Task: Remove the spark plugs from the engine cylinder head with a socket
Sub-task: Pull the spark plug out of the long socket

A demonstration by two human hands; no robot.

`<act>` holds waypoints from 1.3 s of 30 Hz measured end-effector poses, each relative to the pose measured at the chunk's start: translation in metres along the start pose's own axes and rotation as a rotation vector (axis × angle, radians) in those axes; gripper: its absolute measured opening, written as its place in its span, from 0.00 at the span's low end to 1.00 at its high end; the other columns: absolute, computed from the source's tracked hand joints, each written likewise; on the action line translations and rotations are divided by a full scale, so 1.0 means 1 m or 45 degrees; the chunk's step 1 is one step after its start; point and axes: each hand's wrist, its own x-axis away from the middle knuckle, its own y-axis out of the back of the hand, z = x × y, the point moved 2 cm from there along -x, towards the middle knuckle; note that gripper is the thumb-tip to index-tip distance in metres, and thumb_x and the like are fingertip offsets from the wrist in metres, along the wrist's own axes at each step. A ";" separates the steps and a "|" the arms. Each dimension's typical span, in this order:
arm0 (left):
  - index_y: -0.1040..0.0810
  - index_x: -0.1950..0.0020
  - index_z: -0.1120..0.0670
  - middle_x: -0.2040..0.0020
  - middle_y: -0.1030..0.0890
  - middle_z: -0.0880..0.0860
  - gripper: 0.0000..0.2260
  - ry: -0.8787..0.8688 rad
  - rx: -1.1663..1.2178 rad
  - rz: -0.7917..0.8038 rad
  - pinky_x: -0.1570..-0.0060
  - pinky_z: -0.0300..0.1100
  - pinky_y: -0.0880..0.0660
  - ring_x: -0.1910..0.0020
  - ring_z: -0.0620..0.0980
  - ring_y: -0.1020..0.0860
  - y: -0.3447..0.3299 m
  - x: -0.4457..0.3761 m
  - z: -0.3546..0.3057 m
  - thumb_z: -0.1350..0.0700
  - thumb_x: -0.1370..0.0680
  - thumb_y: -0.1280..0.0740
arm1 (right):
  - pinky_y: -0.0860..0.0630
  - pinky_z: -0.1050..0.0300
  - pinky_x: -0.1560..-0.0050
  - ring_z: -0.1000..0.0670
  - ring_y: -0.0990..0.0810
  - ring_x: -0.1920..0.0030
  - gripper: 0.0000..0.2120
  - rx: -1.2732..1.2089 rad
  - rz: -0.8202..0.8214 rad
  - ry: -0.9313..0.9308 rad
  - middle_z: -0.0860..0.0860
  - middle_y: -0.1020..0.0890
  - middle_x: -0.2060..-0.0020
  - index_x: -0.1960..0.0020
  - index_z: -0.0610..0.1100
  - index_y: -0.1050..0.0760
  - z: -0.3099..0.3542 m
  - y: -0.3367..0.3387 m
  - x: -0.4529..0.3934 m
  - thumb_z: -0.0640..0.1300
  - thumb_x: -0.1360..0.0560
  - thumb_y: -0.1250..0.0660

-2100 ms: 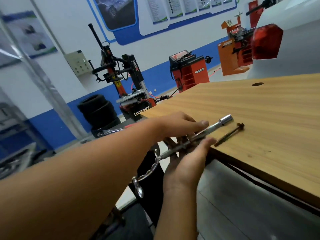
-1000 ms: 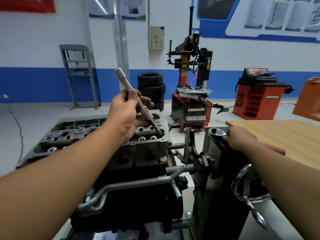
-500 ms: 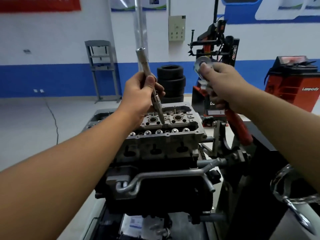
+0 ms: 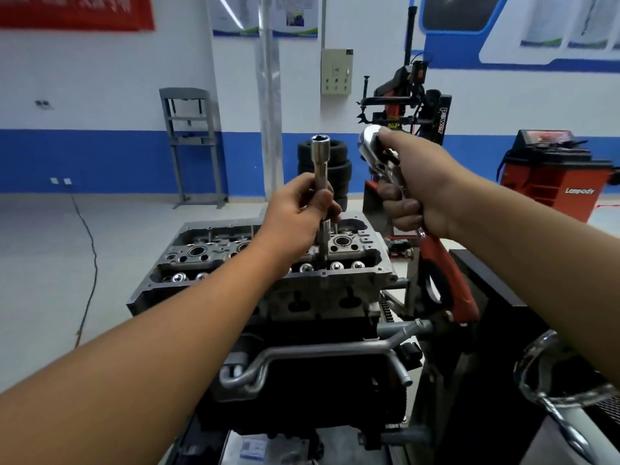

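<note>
Left hand [image 4: 295,213] clenched around the middle of a long chrome spark plug socket [image 4: 322,182], held upright, open hex end on top, lower end down at the top of the cylinder head [image 4: 335,263], near its right end; whether seated in a plug well, cannot tell. Right hand [image 4: 416,193] grasping a ratchet wrench [image 4: 436,250] near its chrome head, up beside the socket top but apart from it, red handle slanting down to the right. One socket, one ratchet, two hands.

Cylinder head sitting on the engine block [image 4: 302,364], mounted on a stand. Round openings along the top of the head: two plainly visible left of the socket, one to its right; contents too dark to tell. A row of shiny round caps along the near edge, five visible, others hidden behind the left forearm.

Behind: one stack of tyres [image 4: 322,162], one tyre changer [image 4: 409,102], one red wheel balancer [image 4: 553,172], one grey press frame [image 4: 191,142].
</note>
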 end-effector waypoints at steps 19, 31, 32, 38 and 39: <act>0.23 0.50 0.51 0.58 0.14 0.54 0.08 0.045 0.012 0.020 0.52 0.50 0.18 0.52 0.55 0.13 0.009 -0.009 0.019 0.62 0.15 0.35 | 0.44 0.67 0.78 0.53 0.42 0.81 0.24 0.377 0.151 -0.029 0.52 0.36 0.77 0.62 0.48 0.30 0.069 -0.023 0.033 0.65 0.18 0.43; 0.21 0.53 0.44 0.59 0.14 0.46 0.11 -0.015 -0.138 0.000 0.48 0.47 0.18 0.55 0.47 0.14 0.002 -0.009 0.017 0.60 0.17 0.31 | 0.44 0.68 0.79 0.54 0.42 0.82 0.33 0.617 0.219 -0.178 0.52 0.35 0.78 0.76 0.48 0.30 0.067 -0.022 0.020 0.67 0.19 0.41; 0.21 0.53 0.44 0.59 0.14 0.46 0.11 -0.020 -0.150 0.008 0.46 0.48 0.18 0.54 0.48 0.14 0.002 -0.009 0.017 0.60 0.17 0.31 | 0.44 0.68 0.79 0.54 0.42 0.82 0.30 0.572 0.214 -0.157 0.52 0.35 0.78 0.73 0.49 0.29 0.070 -0.021 0.018 0.67 0.19 0.41; 0.21 0.53 0.45 0.59 0.14 0.47 0.09 -0.011 -0.165 0.031 0.51 0.45 0.19 0.57 0.45 0.16 0.001 -0.010 0.016 0.59 0.17 0.30 | 0.43 0.68 0.78 0.54 0.41 0.82 0.27 0.635 0.128 -0.208 0.52 0.35 0.77 0.69 0.47 0.30 0.079 -0.013 0.009 0.65 0.20 0.39; 0.21 0.53 0.45 0.58 0.14 0.47 0.09 -0.016 -0.185 0.038 0.55 0.42 0.22 0.60 0.43 0.17 0.001 -0.010 0.015 0.59 0.17 0.30 | 0.42 0.68 0.78 0.54 0.41 0.82 0.27 0.660 0.112 -0.218 0.52 0.35 0.77 0.68 0.47 0.30 0.080 -0.012 0.008 0.66 0.20 0.38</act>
